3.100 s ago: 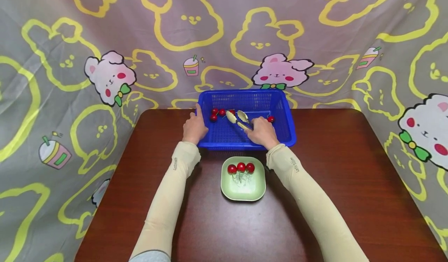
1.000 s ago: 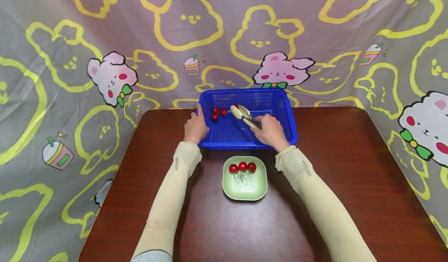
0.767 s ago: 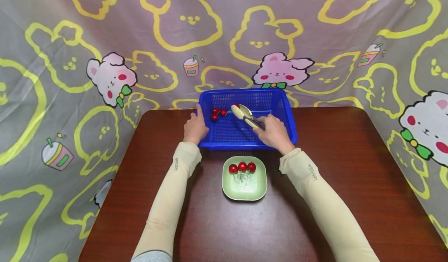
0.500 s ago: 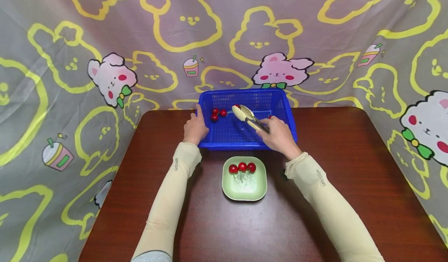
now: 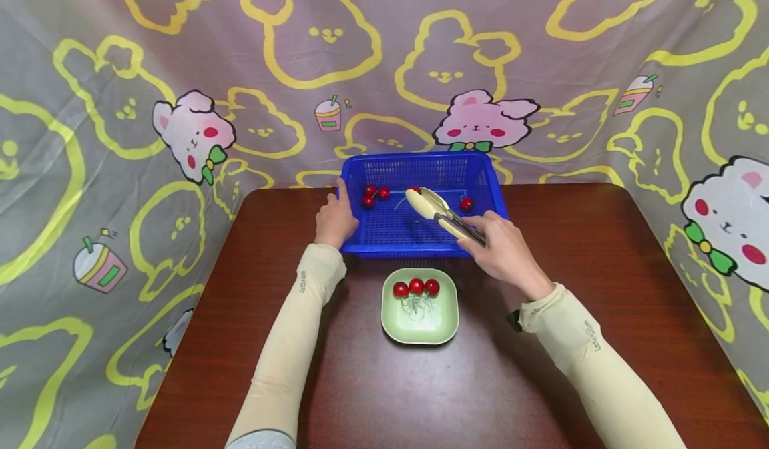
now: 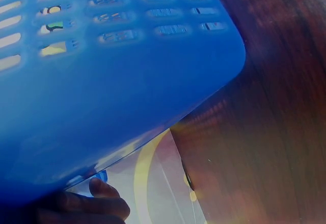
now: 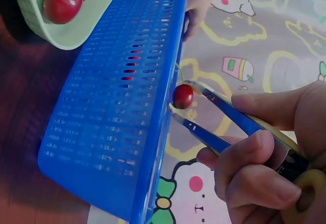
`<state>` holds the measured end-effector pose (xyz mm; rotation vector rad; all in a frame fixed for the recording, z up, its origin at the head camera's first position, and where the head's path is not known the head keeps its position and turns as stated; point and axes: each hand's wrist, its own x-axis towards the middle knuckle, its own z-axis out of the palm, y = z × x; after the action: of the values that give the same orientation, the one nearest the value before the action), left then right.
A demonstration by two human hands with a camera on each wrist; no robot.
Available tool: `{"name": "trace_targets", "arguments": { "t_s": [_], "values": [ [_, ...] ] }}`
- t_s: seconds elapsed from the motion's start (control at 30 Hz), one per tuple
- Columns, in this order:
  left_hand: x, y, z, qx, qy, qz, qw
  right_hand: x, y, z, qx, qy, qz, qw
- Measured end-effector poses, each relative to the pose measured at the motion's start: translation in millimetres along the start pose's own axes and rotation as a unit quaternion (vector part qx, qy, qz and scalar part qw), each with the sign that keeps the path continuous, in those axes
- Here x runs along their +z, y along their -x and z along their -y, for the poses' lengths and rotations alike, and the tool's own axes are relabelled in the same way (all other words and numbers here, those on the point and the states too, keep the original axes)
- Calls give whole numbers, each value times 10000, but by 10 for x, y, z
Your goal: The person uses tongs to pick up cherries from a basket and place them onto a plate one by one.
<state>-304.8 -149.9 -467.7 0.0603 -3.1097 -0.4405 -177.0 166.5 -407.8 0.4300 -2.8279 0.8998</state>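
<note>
In the head view my left hand [image 5: 335, 222] grips the left rim of a blue perforated basket [image 5: 414, 251]; its fingers [image 6: 109, 203] show at the rim in the left wrist view. My right hand [image 5: 507, 247] holds cream-tipped tongs [image 5: 441, 215] over the basket. A red cherry [image 7: 183, 96] with a thin stem is caught between the tong tips, close to the rim in the right wrist view. More cherries [image 5: 369, 201] lie in the basket's left part, and one cherry [image 5: 466, 203] lies at its right.
A pale green square dish [image 5: 420, 332] stands on the brown table [image 5: 432, 395] in front of the basket, with three cherries [image 5: 416, 286] along its far side. A patterned curtain [image 5: 384, 49] hangs behind and on both sides of the table.
The tongs have closed on a cherry and lifted it. My right hand has drawn back to the right and nearer, uncovering the cherry at the basket's right. The left hand stays put.
</note>
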Motion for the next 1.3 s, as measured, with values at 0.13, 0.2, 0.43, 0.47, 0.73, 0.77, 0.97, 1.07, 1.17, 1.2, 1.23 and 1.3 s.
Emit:
{"name": "trace_targets", "arguments": {
  "t_s": [0.13,0.2,0.43,0.47,0.73,0.77,0.97,1.07,1.17,1.2,1.23,1.3],
  "values": [
    [-8,-6,-4,-37,24,65,10000,-75,139,-3,-14,3,33,10000],
    [-12,-8,-9,-54,36,76,9999,-116,207,3,-20,0,44,10000],
    [-4,-7,-19,-77,39,48,10000,-265,425,58,-299,55,11,9995],
    [-3,-7,-20,-71,39,54,10000,-284,456,65,-348,63,3,9994],
    [-23,-12,-36,-53,-14,68,10000,-390,720,117,-640,157,32,9978],
    [-26,-11,-40,-53,-19,68,10000,-396,750,123,-684,167,25,9975],
    [-23,-15,-47,-29,-41,79,10000,-417,934,125,-930,185,20,9955],
    [-24,-15,-43,-36,-39,62,10000,-425,1012,114,-1061,137,73,9942],
    [-21,-14,-30,-65,-54,63,9999,-425,1070,117,-1124,66,182,9935],
    [-19,-13,-27,-75,-59,64,9999,-424,1085,119,-1141,49,214,9932],
    [-14,-14,-22,-82,-63,59,9999,-420,1098,117,-1149,24,262,9930],
    [-5,-16,-17,-84,-69,60,9999,-408,1120,111,-1189,-3,330,9924]
  ]
}}
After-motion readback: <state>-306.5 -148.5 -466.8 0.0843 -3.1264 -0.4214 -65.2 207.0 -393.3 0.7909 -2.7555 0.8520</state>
